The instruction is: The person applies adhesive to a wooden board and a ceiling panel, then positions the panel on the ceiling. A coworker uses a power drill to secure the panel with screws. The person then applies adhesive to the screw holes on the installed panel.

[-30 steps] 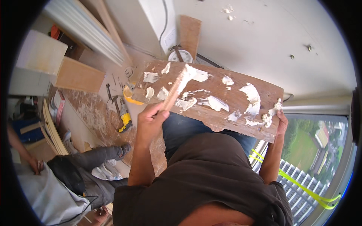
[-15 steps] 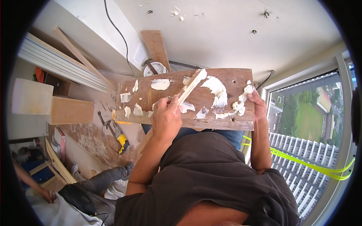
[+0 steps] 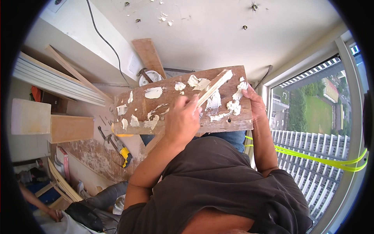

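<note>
My right hand (image 3: 256, 103) grips the right end of a long brown wooden board (image 3: 136, 104), held tilted in front of my body. Patches of thick white paste (image 3: 153, 92) are smeared across its face, with lumps near my right thumb. In my closed left hand (image 3: 182, 120) is a flat wooden stick (image 3: 210, 90), pointing up and right over the board. White paste coats its edge and far end. Some of my left fingers are blurred or hidden behind the hand.
A yellow-and-black power tool (image 3: 125, 155) lies on the floor left of the board. Behind the board, a hammer (image 3: 145, 74) rests on a white round container (image 3: 154, 77). A window (image 3: 307, 101) is at right. Another person's hand (image 3: 55, 214) shows at lower left.
My left hand and the stick have moved right across the board, toward the paste near my right hand. The paste patch under the stick looks smaller. The view has shifted slightly.
</note>
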